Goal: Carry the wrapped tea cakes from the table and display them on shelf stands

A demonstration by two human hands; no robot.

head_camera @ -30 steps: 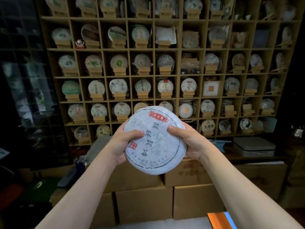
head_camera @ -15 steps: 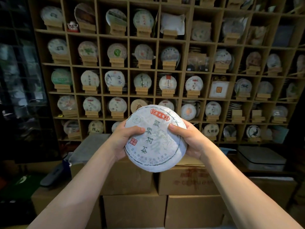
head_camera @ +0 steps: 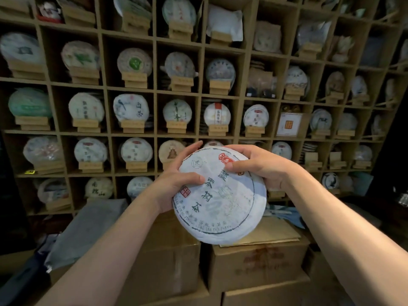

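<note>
Shelving fills the whole background: a wooden cubby grid (head_camera: 155,96), most cells holding a wrapped cake propped upright on a small wooden stand.

Grip: both hands on one wrapped tea cake (head_camera: 219,195), held in mid-air at centre frame, face toward the camera and tilted, not yet on any stand. Left hand (head_camera: 176,184) grips the cake's left rim, thumb curled over the printed face, fingers reaching up behind the upper edge. Right hand (head_camera: 258,165) wraps the upper right rim, thumb pressed on the face near the red seal, fingers curled over the top. Both hands closed on the cake; neither free.

Outward: directly behind the cake, the lower-centre cubbies are partly hidden, so I cannot tell which stand is open there. An empty stand (head_camera: 312,157) shows in a cell to the right of the hands. Below, stacked cardboard boxes (head_camera: 260,263) sit against the shelf base; grey cloth (head_camera: 88,228) drapes at lower left.

Judgement on the step: carry is near done, placement next. Best to keep rim support on both sides, turn the cake until the print stands upright, seat the bottom edge in the stand's groove, lean it back, then release one hand at a time. Paper wrapper likely creases under thumb pressure; go light.
</note>
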